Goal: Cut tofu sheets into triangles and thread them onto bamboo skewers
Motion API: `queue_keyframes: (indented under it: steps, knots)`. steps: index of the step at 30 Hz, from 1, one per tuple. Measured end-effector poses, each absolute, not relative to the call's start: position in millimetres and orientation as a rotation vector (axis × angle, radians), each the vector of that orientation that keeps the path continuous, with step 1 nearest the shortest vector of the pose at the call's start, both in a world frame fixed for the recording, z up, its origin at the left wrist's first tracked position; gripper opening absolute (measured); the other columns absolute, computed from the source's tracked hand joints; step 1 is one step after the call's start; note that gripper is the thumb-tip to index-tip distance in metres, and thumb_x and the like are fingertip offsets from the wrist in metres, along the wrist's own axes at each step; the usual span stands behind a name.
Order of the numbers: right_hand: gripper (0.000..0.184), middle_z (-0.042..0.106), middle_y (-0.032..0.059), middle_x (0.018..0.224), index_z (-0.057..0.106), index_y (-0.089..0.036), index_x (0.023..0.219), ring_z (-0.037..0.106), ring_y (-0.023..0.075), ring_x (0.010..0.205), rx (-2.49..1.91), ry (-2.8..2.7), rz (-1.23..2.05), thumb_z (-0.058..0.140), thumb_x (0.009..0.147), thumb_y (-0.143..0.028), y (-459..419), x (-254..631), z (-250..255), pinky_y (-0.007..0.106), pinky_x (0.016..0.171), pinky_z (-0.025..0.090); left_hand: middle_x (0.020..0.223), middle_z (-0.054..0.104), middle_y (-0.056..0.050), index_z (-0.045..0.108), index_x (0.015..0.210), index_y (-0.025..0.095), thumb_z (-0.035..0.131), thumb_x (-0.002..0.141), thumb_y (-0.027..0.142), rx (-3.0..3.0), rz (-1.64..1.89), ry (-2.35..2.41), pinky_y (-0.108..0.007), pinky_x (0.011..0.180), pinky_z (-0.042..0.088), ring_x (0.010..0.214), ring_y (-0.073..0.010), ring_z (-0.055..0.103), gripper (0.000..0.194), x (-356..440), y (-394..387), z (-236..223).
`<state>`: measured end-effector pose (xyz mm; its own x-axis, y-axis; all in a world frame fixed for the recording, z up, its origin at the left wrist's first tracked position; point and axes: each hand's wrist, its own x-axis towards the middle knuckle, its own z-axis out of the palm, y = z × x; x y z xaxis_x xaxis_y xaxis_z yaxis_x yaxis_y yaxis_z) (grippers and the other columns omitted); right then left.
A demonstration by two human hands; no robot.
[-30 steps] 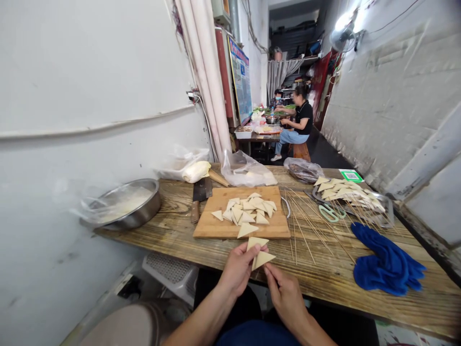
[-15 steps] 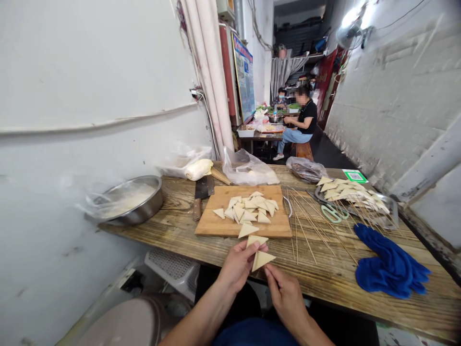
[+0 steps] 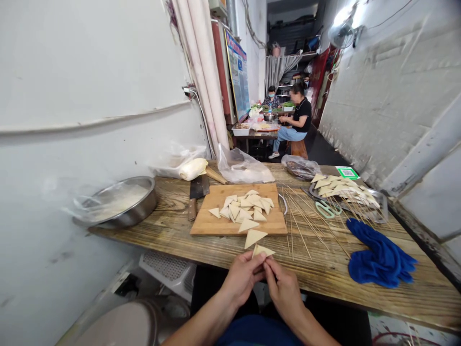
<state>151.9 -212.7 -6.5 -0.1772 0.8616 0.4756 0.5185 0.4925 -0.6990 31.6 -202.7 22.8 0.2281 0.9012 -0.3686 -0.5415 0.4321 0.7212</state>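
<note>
Three pale triangular tofu pieces run in a line from the cutting board's front edge toward me, threaded on a thin skewer that is mostly hidden. My left hand is closed, thumb and fingers pinching the nearest triangle. Right beside it, my right hand is closed in a pinch at the near end of the skewer, fingertips close to the left thumb. On the wooden cutting board lies a pile of loose tofu triangles.
Loose bamboo skewers, green-handled scissors and blue gloves lie at right. Behind them a metal tray bears threaded triangles. Left of the board are a cleaver and steel basin. Two people sit farther back.
My left hand has moved down the skewer from the middle triangle to the nearest one, coming close to my right hand. The view has shifted slightly.
</note>
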Motion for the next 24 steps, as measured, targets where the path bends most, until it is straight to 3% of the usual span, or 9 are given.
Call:
queue_keyframes:
  steps: [12, 17, 21, 24]
  knots:
    - [0.027, 0.069, 0.0087, 0.083, 0.061, -0.015, 0.096, 0.066, 0.016, 0.075, -1.152, -1.82, 0.572, 0.035, 0.09, -0.021, -215.2, 149.6, -11.5, 0.023, 0.067, 0.05, 0.081, 0.068, -0.013, 0.066, 0.085, 0.008, 0.069, 0.068, 0.024, 0.418, 1.12, 0.889, -0.027, 0.068, 0.049, 0.071, -0.0152, 0.062, 0.023, 31.9, -196.8, 20.9]
    - [0.026, 0.068, 0.0063, 0.09, 0.061, -0.018, 0.1, 0.065, 0.0154, 0.08, -1.155, -1.802, 0.67, 0.037, 0.089, -0.021, -222.1, 152.2, -5.9, 0.022, 0.072, 0.048, 0.09, 0.068, -0.014, 0.065, 0.081, 0.011, 0.068, 0.069, 0.018, 0.331, 1.136, 0.973, -0.032, 0.076, 0.051, 0.089, -0.0215, 0.063, 0.014, 27.6, -199.0, 24.8]
    - [0.027, 0.066, 0.0022, 0.076, 0.062, -0.019, 0.088, 0.062, 0.0123, 0.068, -1.151, -1.82, 0.694, 0.035, 0.089, -0.02, -225.6, 155.6, 0.7, 0.019, 0.064, 0.045, 0.101, 0.065, -0.015, 0.064, 0.085, 0.011, 0.065, 0.072, 0.016, 0.339, 1.117, 0.983, -0.039, 0.085, 0.049, 0.105, -0.0259, 0.057, 0.014, 21.6, -193.3, 28.4]
    - [0.027, 0.065, 0.0017, 0.074, 0.061, -0.019, 0.087, 0.06, 0.0116, 0.066, -1.206, -1.798, 0.657, 0.035, 0.089, -0.021, -227.0, 159.0, 0.8, 0.019, 0.064, 0.043, 0.102, 0.065, -0.014, 0.064, 0.089, 0.011, 0.064, 0.072, 0.017, 0.366, 1.165, 0.959, -0.042, 0.086, 0.049, 0.103, -0.0265, 0.058, 0.017, 22.8, -190.4, 29.4]
